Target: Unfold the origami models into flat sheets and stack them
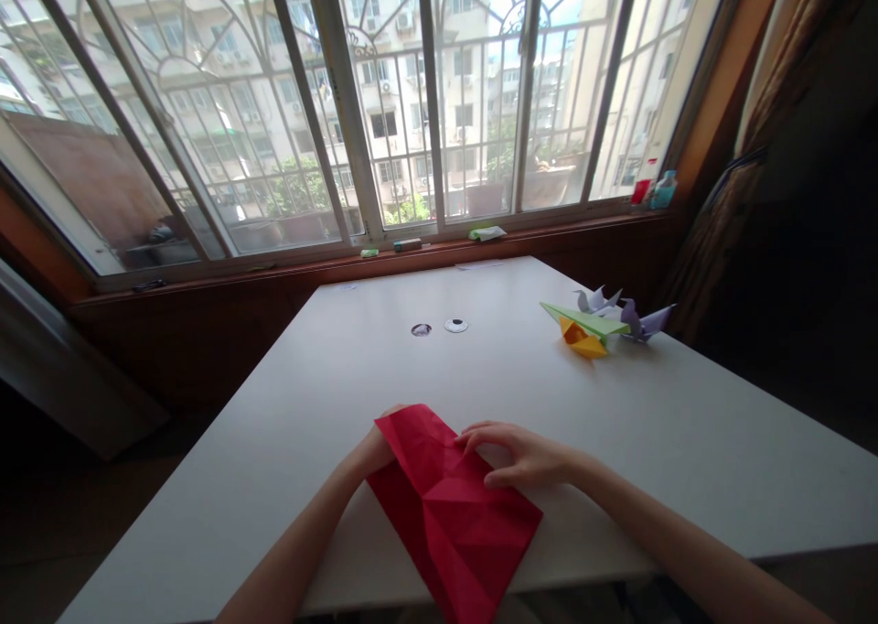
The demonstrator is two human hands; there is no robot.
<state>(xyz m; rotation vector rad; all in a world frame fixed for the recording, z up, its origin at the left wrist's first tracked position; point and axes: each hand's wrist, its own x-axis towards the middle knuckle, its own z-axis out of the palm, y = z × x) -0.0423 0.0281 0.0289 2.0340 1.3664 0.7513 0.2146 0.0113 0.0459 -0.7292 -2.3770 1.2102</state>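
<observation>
A sheet of red origami paper (pixel 473 514), creased and partly folded, is tilted up at the table's near edge, its lower corner running out of the picture. My left hand (pixel 374 450) reaches in behind the raised upper left flap, so its fingers are hidden by the paper. On the other side, my right hand (pixel 525 455) touches the paper's upper right edge with its fingertips. Its fingers are bent, and the thumb is spread apart from them over the red surface.
On the white table (pixel 329 359), folded paper pieces stand at the right: a green paper plane (pixel 583 317), a yellow boat (pixel 583 340), a purple crane (pixel 645 320) and a grey crane (pixel 598 301). Two round holes (pixel 421 329) lie mid-table. Small items and bottles (pixel 663 190) line the windowsill.
</observation>
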